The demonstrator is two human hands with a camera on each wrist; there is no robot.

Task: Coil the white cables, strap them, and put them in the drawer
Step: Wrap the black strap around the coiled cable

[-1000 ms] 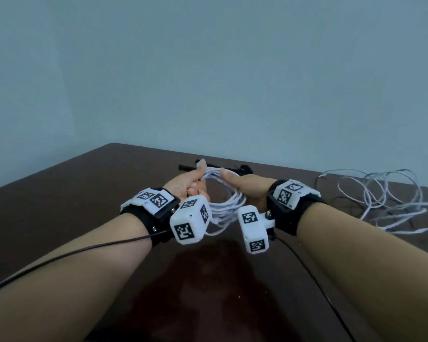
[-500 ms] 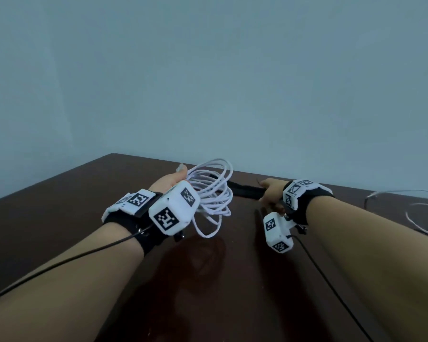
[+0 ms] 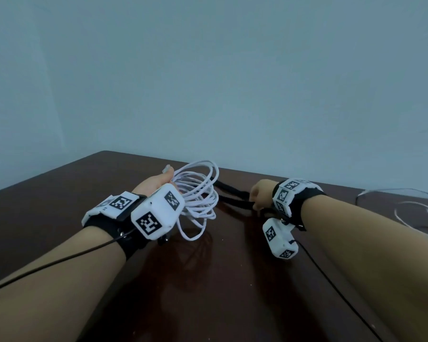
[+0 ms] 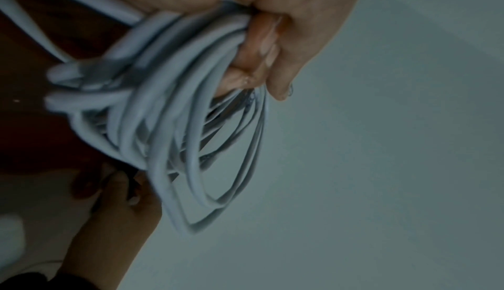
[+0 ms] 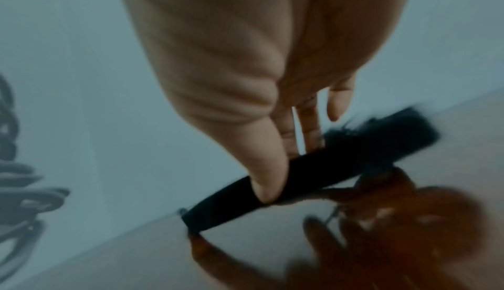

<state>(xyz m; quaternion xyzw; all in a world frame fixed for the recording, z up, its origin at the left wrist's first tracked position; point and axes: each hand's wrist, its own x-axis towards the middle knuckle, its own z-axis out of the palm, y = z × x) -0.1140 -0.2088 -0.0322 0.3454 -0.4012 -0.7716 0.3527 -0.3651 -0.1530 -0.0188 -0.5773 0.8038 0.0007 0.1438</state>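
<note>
Nearest, your left hand curls its fingers round one side of the coiled white cable, holding the bundle above the dark table; its loops hang free below the fist (one plug end pokes up beside your thumb). Just beyond and to the right, your right hand pinches a black strap between thumb and fingertips, the strap lying on the tabletop and running toward the coil. Farther right, a loose white cable sprawls uncoiled near the table's far edge.
</note>
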